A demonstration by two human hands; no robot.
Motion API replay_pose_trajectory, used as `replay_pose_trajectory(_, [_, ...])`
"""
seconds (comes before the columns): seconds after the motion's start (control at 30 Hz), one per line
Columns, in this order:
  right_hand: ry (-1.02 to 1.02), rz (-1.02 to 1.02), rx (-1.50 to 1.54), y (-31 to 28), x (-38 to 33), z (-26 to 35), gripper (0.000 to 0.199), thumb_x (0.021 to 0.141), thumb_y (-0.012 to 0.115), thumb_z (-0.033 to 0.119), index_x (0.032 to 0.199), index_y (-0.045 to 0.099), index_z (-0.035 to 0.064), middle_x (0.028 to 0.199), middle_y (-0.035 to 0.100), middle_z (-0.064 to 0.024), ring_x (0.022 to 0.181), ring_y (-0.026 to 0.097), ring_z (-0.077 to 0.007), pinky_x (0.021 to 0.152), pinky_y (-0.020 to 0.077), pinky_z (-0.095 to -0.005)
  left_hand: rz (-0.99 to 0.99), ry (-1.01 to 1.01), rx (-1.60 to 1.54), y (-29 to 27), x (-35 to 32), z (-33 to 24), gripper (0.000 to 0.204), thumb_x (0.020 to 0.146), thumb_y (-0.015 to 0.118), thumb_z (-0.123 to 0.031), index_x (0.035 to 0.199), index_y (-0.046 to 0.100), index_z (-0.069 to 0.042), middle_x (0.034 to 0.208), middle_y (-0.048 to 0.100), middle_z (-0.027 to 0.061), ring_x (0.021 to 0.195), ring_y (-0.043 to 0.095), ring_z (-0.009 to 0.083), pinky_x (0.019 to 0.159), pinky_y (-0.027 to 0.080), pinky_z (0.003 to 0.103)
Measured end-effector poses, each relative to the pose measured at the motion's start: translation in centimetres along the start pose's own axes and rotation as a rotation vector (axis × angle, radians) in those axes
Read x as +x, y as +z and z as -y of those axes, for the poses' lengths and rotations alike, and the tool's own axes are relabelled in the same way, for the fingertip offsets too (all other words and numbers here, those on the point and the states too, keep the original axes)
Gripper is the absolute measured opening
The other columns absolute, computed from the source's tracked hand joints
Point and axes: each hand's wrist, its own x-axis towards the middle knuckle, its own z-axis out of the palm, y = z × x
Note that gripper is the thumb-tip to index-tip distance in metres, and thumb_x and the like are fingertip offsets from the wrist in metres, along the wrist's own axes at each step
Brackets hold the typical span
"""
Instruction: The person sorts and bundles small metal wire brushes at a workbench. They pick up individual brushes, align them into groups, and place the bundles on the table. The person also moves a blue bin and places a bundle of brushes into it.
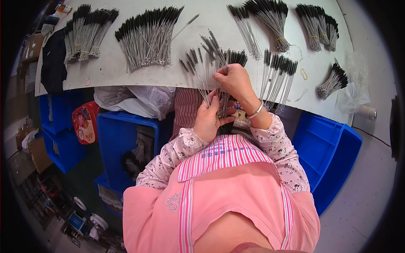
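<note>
In the middle of the frame, the left hand (206, 121) is holding a loose fan of wire-handled tube brushes (194, 57) by their lower stems, in front of the tabletop (217, 17) edge. Just above, the right hand (235, 81) is closing narrowly, thumb against fingers, apparently on a leaning cluster (213, 45) of the same brushes. Each brush is probably weighing very little; the thin metal stems are likely staying springy and slick, splaying when loosely held, while the black bristles are probably catching on one another. Gripping several stems together, below the bristles, is looking surest. The hands are hiding the lower stems and the right fingertips' contact, overlapping wires are blurring the count, and the ends below the left hand are merging into dark clutter.
</note>
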Motion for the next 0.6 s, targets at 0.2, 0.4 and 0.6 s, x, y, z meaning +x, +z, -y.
replay_pose_trajectory(0.2, [0.022, -0.015, 0.090, 0.1, 0.4, -0.5, 0.025, 0.067, 0.061, 0.023, 0.071, 0.068, -0.0007, 0.059, 0.061, -0.0163, 0.060, 0.064, -0.0242, 0.059, 0.0497, -0.0315, -0.011, 0.004, -0.016, 0.0, -0.1, 0.0, 0.037, 0.097, 0.036, -0.034, 0.128, 0.034, -0.016, 0.106, 0.059, 0.0088, 0.087, 0.062, 0.0217, 0.071, 0.053, 0.036])
replay_pose_trajectory(0.4, [0.084, 0.061, 0.446, -1.1, 0.5, -0.5, 0.020, 0.070, 0.062, 0.015, 0.075, 0.063, -0.0046, 0.061, 0.060, -0.0036, 0.051, 0.052, -0.0096, 0.048, 0.0420, -0.0231, 0.022, -0.014, -0.069, 0.3, -0.5, -0.5, 0.040, 0.097, 0.033, -0.036, 0.130, 0.032, -0.014, 0.106, 0.057, 0.0137, 0.089, 0.061, 0.0246, 0.073, 0.052, 0.038])
replay_pose_trajectory(0.6, [0.089, 0.064, 0.539, -1.6, -0.6, 0.4, 0.022, 0.070, 0.062, 0.013, 0.081, 0.062, -0.0055, 0.063, 0.060, -0.0036, 0.054, 0.053, -0.0084, 0.051, 0.0421, -0.0213, 0.004, -0.005, -0.084, 0.4, -0.6, -0.6, 0.043, 0.097, 0.032, -0.038, 0.130, 0.032, -0.011, 0.108, 0.056, 0.0155, 0.090, 0.060, 0.0261, 0.075, 0.052, 0.039])
